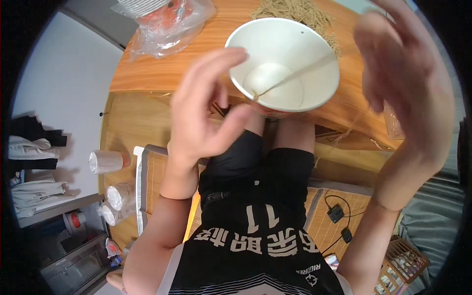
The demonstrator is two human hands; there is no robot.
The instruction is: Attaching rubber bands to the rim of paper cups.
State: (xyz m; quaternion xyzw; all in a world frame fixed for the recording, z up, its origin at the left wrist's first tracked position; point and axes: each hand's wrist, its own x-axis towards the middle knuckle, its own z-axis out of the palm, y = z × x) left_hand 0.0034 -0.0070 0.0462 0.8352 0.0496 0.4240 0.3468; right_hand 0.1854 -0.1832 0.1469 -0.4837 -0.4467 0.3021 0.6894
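Observation:
A white paper bucket [314, 73] stands at the table's near edge, its wide mouth facing up. A small hole shows in its far wall. Thin brown twine [287, 80] runs from a knot or loop at the near rim across the mouth toward my right hand [400, 69]. That hand is raised right of the bucket, blurred, its fingers curled round the twine; a faint tail hangs below. Beside the bucket's left rim is my left hand [204, 108], thumb and fingers apart with nothing in them; whether a fingertip touches the rim I cannot tell.
Cut brown twine pieces [295, 12] lie heaped behind the bucket on the wooden table [147, 73]. Plastic-wrapped stacked buckets [164, 19] sit at the far left. More wrapped bucket stacks [110, 162] stand on the floor. A black plug and cable [336, 213] lie at lower right.

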